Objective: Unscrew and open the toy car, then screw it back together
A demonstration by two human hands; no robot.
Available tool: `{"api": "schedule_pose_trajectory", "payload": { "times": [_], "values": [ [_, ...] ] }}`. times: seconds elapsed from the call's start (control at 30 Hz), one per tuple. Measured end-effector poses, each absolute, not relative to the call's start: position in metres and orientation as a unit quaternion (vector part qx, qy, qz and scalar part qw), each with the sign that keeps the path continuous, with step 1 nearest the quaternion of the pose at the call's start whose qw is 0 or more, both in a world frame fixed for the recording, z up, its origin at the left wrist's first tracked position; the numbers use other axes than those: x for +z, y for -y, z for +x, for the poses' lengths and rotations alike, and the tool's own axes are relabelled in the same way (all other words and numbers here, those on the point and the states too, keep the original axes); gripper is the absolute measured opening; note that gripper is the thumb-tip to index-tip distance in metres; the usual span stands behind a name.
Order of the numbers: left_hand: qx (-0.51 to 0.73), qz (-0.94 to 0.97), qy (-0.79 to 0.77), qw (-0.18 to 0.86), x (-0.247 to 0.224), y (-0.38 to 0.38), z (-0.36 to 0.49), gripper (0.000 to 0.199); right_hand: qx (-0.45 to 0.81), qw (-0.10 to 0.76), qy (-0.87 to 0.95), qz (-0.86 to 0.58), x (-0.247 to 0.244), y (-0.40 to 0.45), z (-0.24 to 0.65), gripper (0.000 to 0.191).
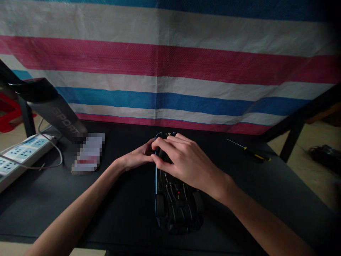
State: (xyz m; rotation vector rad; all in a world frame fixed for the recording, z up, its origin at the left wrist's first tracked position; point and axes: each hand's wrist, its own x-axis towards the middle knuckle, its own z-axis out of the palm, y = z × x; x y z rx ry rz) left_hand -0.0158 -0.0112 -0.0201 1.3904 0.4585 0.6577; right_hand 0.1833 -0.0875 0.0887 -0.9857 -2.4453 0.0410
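A toy car [177, 202] lies upside down on the black table, its dark underside and wheels facing up and a strip of blue body showing along its left edge. My left hand [138, 155] is closed on the car's far left side, its fingertips partly hidden. Across the far half of the chassis reaches my right hand [183, 158], its fingers curled over the car near the far left wheel. What lies right under those fingertips is mostly hidden. Away to the right rests a screwdriver [255, 154] with a black and yellow handle.
On the left are a white power strip [26, 149] with a grey cable, a grey sport bottle [55, 110] and a blurred-out flat item [89, 153]. A striped tarp [170, 64] hangs behind the black table [122, 206]. Dark frame bars stand at both sides.
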Motion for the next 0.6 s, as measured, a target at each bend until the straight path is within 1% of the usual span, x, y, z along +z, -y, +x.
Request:
{"api": "schedule_pose_trajectory", "payload": {
  "times": [0.17, 0.23, 0.37, 0.5, 0.6],
  "values": [
    [0.305, 0.597, -0.229, 0.706, -0.0152, 0.0147, -0.0143, 0.068, 0.049, 0.249, 0.905, -0.341, 0.0887, 0.086, 0.1828, 0.01],
    [0.3, 0.601, -0.227, 0.705, -0.0138, 0.0139, -0.0139, 0.07, 0.053, 0.25, 0.908, -0.332, 0.0888, 0.0859, 0.1828, 0.015],
    [0.302, 0.616, -0.228, 0.691, -0.0132, 0.0118, -0.0141, 0.067, 0.052, 0.252, 0.912, -0.319, 0.0882, 0.0857, 0.1842, 0.023],
    [0.295, 0.613, -0.244, 0.691, -0.0121, 0.0127, -0.014, 0.066, 0.035, 0.242, 0.918, -0.313, 0.089, 0.086, 0.1861, 0.021],
    [0.286, 0.616, -0.238, 0.695, -0.0104, 0.0134, -0.0136, 0.059, 0.015, 0.233, 0.918, -0.32, 0.0905, 0.0868, 0.1861, 0.018]
  ]
}}
